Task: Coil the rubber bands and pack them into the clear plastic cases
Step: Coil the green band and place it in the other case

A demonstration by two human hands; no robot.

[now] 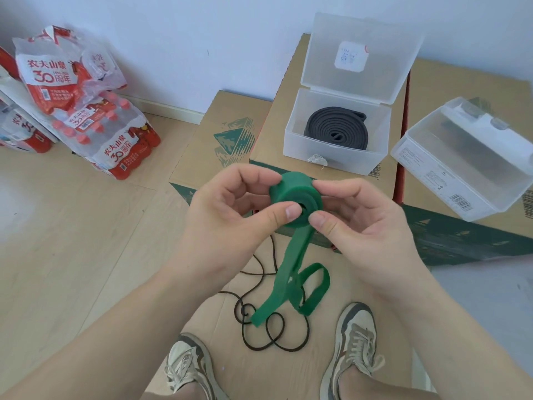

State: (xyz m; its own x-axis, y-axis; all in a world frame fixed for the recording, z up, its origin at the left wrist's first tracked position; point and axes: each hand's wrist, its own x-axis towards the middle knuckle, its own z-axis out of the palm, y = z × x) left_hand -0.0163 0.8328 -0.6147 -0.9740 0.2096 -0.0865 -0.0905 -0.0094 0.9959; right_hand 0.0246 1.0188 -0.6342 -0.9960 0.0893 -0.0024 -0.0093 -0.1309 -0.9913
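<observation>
Green rubber band (294, 194) was part-coiled, held up just in front of the open clear case (331, 160). Your left hand (227, 223) and right hand (363, 226) both pinched the coil, fingers (253, 174) curled round its rim and thumbs on the near face. The uncoiled tail (291, 272) hung loose, well in front of that case, over the brown cord (259, 336) on the floor.

Likely risks:
- a slack pinch could let the rubber spring open
- the tail could twist or snag the cord
- a fat, loose coil might not fit a case

The open case held a black band (336, 129). A closed case (461, 168) lay to its right.
</observation>
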